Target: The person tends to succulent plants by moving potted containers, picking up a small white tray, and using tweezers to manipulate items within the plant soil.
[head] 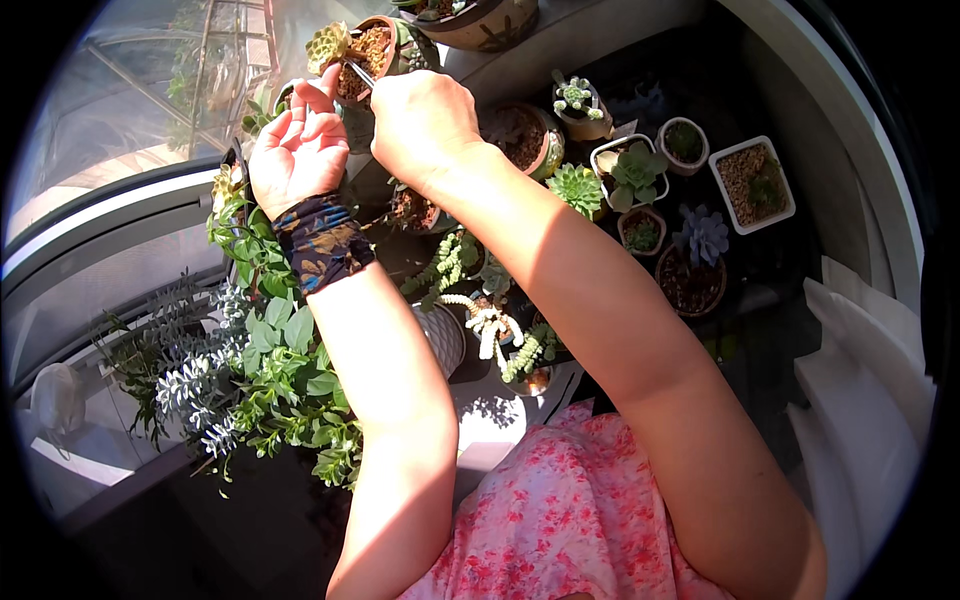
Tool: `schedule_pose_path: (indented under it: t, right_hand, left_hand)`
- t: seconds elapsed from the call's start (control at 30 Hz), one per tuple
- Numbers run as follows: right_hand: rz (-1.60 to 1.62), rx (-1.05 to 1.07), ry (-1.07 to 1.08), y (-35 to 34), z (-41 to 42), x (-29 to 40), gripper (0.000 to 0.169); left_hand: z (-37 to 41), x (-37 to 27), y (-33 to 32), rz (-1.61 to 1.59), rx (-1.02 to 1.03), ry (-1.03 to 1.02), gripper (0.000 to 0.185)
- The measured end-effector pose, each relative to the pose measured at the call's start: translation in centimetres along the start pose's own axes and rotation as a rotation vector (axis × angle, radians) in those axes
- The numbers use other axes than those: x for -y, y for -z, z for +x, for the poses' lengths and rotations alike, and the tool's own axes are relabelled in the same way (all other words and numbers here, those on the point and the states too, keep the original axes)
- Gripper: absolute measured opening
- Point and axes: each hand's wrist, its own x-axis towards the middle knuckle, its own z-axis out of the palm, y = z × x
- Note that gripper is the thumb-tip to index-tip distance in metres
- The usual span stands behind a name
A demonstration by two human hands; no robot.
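Observation:
At the top of the view, a yellow-green succulent rosette (328, 46) leans over the rim of a painted clay pot (414, 51) filled with gritty brown soil (373, 45). My right hand (424, 120) is closed around a slim metal tool (361, 73), perhaps tweezers, whose tip reaches the base of the rosette's stem. My left hand (304, 142) is palm up just below the plant, fingers apart and partly curled, with nothing seen in the palm. Its raised fingertip comes close to the stem; whether they touch is unclear. A dark patterned cloth band (322, 240) wraps the left wrist.
Trailing green plants (281, 330) and silvery foliage (199, 386) crowd the left by the window frame (112, 217). Under my right arm stand several succulents, including a white square pot (752, 185) and a blue-grey rosette (703, 236). Another large pot (480, 26) sits behind.

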Motion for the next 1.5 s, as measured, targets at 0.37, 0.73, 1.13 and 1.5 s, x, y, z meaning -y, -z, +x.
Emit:
schedule_pose_path:
  t: [0.37,0.73,1.13,1.5]
  right_hand:
    - [-0.122,0.109,0.066,3.3,-0.2,-1.4,0.015]
    - [0.050,0.109,-0.014,2.1,0.5,-0.6,0.022]
    - [0.320,0.034,-0.308,-0.3,0.0,1.6,0.021]
    - [0.290,-0.107,-0.277,-2.5,0.0,1.3,0.016]
  left_hand:
    - [0.0,0.4,-0.3,-0.005,-0.032,-0.034,0.038]
    - [0.2,0.2,0.1,-0.005,0.009,-0.030,0.039]
    - [0.2,0.3,0.1,-0.028,0.042,-0.016,0.039]
    - [0.2,0.2,0.2,-0.014,0.037,0.004,0.040]
